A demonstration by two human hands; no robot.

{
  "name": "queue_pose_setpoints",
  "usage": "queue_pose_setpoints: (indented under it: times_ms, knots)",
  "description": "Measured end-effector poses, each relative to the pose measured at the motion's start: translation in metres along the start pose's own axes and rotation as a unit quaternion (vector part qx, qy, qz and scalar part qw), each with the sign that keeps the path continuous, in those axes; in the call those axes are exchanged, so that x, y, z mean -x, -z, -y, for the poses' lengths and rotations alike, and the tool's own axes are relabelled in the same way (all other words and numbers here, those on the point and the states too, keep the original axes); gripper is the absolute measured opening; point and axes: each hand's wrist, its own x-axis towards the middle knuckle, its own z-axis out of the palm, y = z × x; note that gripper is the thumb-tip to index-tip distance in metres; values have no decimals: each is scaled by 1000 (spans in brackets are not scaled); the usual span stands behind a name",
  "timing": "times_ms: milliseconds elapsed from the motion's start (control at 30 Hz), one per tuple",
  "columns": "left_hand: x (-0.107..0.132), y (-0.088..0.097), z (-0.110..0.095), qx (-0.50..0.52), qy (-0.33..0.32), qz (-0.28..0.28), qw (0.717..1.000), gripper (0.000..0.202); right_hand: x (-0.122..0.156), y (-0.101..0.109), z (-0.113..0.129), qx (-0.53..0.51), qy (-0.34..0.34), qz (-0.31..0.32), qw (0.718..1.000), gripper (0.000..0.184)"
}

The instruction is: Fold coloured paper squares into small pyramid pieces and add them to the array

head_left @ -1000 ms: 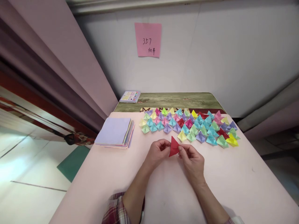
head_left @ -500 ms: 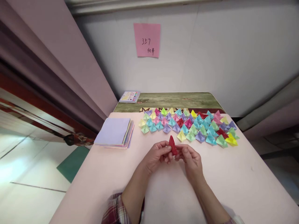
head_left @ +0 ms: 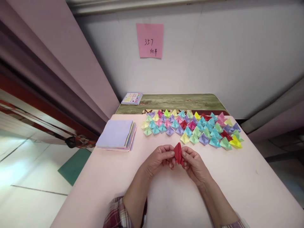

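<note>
A small folded piece of red paper (head_left: 178,154) is held up between my two hands, above the pale pink tabletop (head_left: 171,202). My left hand (head_left: 163,156) pinches its left side between thumb and fingers. On the other side, my right hand (head_left: 190,158) grips the right edge the same way. The paper's layers stand slightly apart, with a point at the top. Just beyond my hands, several rows of folded paper boats (head_left: 190,128) in many colours sit close together.
To the left lies a stack of square coloured paper (head_left: 115,134), lilac on top. A printed packet (head_left: 132,98) rests on the green wood-patterned surface (head_left: 175,102) at the back. On the wall hangs a pink note (head_left: 150,41) with handwriting. A curtain (head_left: 95,72) borders the left.
My right thumb and fingers have closed on the right side of the red paper. The paper has turned from a narrow edge-on view and now shows its pointed layers, a little further right.
</note>
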Motion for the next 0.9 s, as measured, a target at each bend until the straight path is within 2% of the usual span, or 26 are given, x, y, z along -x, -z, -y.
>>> queue_pose_setpoints:
  times_ms: [267,433,600,733,800,900]
  knots:
    - [2,2,-8,-72,-14,-61,995,30,-3,11,1,60,12,-20,998,27]
    - [-1,6,-4,-128,-34,-99,986,35,-4,12,-2,100,35,-45,993,28]
    - [-9,7,4,-106,-69,-151,980,43,-7,10,-7,120,77,-73,987,30]
    - [-13,5,8,-87,-93,-192,973,45,-9,10,-12,163,98,-64,980,35]
    - [-13,3,9,-72,-90,-194,974,42,-9,10,-13,186,115,-61,974,37]
    - [-12,-1,11,-61,-58,-169,982,40,-8,10,-13,204,147,-79,965,38]
